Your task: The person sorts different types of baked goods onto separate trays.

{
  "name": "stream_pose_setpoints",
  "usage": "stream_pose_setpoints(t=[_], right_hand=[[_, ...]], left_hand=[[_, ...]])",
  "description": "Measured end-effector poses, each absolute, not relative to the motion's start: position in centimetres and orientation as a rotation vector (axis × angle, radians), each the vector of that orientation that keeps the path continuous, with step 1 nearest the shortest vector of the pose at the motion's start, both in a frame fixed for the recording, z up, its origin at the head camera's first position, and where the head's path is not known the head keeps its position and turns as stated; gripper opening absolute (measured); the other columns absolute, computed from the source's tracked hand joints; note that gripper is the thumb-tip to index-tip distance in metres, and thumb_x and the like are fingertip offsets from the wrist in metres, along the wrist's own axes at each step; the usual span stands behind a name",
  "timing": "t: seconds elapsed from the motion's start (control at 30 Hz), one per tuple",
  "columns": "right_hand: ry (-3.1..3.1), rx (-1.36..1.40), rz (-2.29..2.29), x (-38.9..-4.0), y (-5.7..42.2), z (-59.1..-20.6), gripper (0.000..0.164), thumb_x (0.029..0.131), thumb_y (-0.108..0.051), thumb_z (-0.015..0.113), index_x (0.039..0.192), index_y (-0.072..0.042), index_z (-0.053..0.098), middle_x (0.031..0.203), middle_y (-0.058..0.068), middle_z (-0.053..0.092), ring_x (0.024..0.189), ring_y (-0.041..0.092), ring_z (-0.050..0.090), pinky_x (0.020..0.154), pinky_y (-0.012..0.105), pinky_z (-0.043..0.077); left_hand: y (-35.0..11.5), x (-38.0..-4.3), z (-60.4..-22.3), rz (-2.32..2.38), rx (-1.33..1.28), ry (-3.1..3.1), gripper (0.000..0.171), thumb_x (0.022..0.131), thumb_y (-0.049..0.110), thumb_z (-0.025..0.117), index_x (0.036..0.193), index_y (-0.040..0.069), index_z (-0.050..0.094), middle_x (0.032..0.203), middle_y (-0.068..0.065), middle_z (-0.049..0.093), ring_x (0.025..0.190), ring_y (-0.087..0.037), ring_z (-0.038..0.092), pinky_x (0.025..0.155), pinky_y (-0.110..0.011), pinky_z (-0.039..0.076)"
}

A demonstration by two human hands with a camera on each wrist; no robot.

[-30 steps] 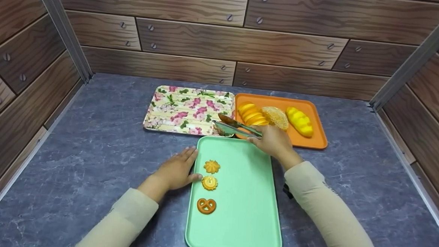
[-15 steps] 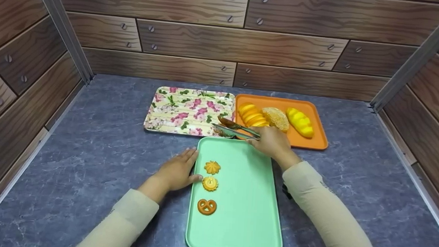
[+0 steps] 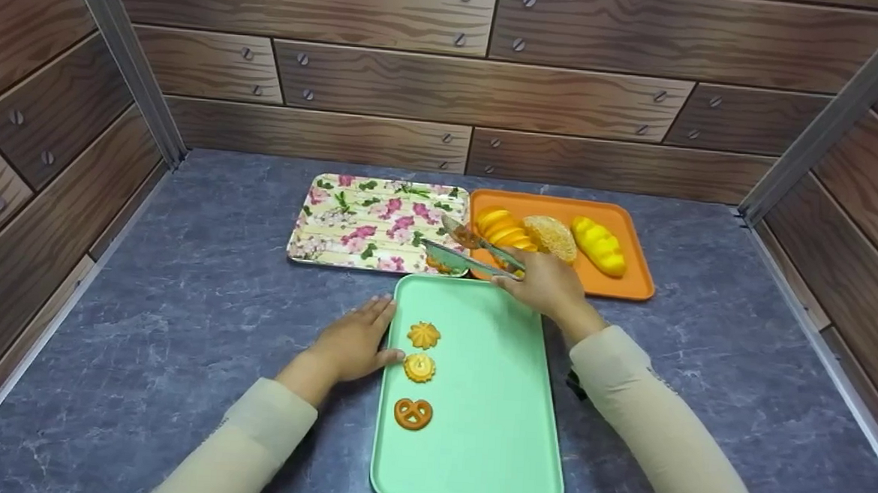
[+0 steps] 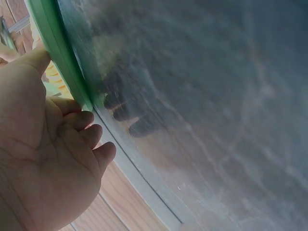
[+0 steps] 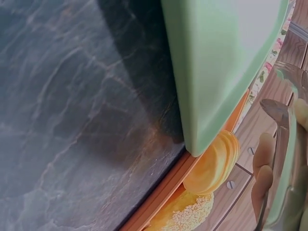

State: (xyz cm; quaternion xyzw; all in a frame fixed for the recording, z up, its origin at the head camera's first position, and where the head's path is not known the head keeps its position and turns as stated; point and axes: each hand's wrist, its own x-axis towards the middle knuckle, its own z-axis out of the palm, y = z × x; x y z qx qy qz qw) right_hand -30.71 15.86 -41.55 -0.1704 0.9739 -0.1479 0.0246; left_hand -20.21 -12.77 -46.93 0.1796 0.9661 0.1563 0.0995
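My right hand (image 3: 546, 282) grips a pair of metal tongs (image 3: 483, 264), which point left over the seam between the floral tray (image 3: 380, 221) and the orange tray (image 3: 636, 276). The tong arms stand apart; whether anything lies between their tips I cannot tell. Near the lower tip is a small orange patch, too small to identify. My left hand (image 3: 351, 339) rests at the left edge of the green tray (image 3: 489, 429), its thumb on the rim and its fingers (image 4: 98, 137) along the outside. A flower-shaped cookie (image 3: 424, 334), a round cookie (image 3: 419, 367) and a pretzel (image 3: 413, 413) lie on this tray.
On the orange tray are a ridged orange bread (image 3: 504, 227), a seed-covered bread (image 3: 552, 237) and a yellow bread (image 3: 598, 246). Wood-patterned walls (image 3: 388, 78) enclose the dark marbled table (image 3: 205, 264) at the back and sides.
The tong arms have spread wider, with the upper tip rising and the lower one hardly moving. My left hand and the trays are where they were.
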Motion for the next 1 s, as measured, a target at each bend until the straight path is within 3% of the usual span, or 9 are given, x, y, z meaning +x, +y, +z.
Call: stream_pose_setpoints(t=[0.17,0.3,0.47,0.6,0.73,1.0], right_hand=[[3.022,-0.549,-0.554,-30.5,16.1,-41.8,0.062,0.087,-0.046,0.067,0.139,-0.015,0.052,0.109,0.013,0.067,0.073,0.023,0.059,0.06,0.039,0.048],[3.032,-0.588,-0.603,-30.4,16.3,-42.0,0.063,0.087,-0.045,0.067,0.139,-0.015,0.052,0.112,0.014,0.066,0.077,0.024,0.06,0.064,0.041,0.05],[3.014,-0.635,-0.665,-29.9,16.7,-42.0,0.063,0.087,-0.046,0.067,0.14,-0.017,0.051,0.098,0.011,0.068,0.055,0.017,0.047,0.05,0.033,0.042],[2.972,-0.669,-0.704,-29.3,17.1,-41.9,0.064,0.087,-0.047,0.067,0.141,-0.018,0.05,0.088,0.008,0.068,0.046,0.014,0.039,0.044,0.031,0.037],[2.942,-0.733,-0.697,-28.6,17.6,-42.1,0.065,0.086,-0.048,0.067,0.141,-0.018,0.05,0.064,0.002,0.059,0.043,0.012,0.041,0.043,0.03,0.038],[2.882,-0.826,-0.684,-27.7,18.1,-42.7,0.065,0.087,-0.045,0.067,0.142,-0.018,0.048,0.048,-0.004,0.042,0.04,0.012,0.039,0.041,0.03,0.036]], left_hand=[[-12.8,-20.1,-47.1,0.464,0.53,2.859,0.082,0.094,0.051,0.052,0.152,0.003,0.02,0.157,-0.012,0.016,0.142,-0.03,0.014,0.113,-0.047,0.019],[-12.8,-20.1,-47.2,0.463,0.537,2.86,0.082,0.094,0.051,0.051,0.152,0.003,0.02,0.157,-0.013,0.016,0.142,-0.03,0.014,0.113,-0.047,0.019],[-12.8,-20.1,-47.1,0.473,0.534,2.858,0.081,0.094,0.05,0.052,0.151,0.003,0.02,0.157,-0.013,0.016,0.142,-0.031,0.015,0.113,-0.047,0.019],[-12.8,-20.1,-47.1,0.472,0.532,2.856,0.082,0.094,0.051,0.052,0.152,0.003,0.019,0.157,-0.013,0.016,0.142,-0.03,0.015,0.113,-0.047,0.019],[-12.8,-20.2,-47.0,0.466,0.534,2.86,0.082,0.093,0.051,0.052,0.152,0.004,0.02,0.157,-0.013,0.016,0.142,-0.03,0.015,0.113,-0.047,0.019],[-12.8,-20.2,-46.9,0.455,0.53,2.864,0.083,0.093,0.052,0.052,0.152,0.004,0.02,0.157,-0.013,0.016,0.142,-0.03,0.015,0.113,-0.047,0.019]])
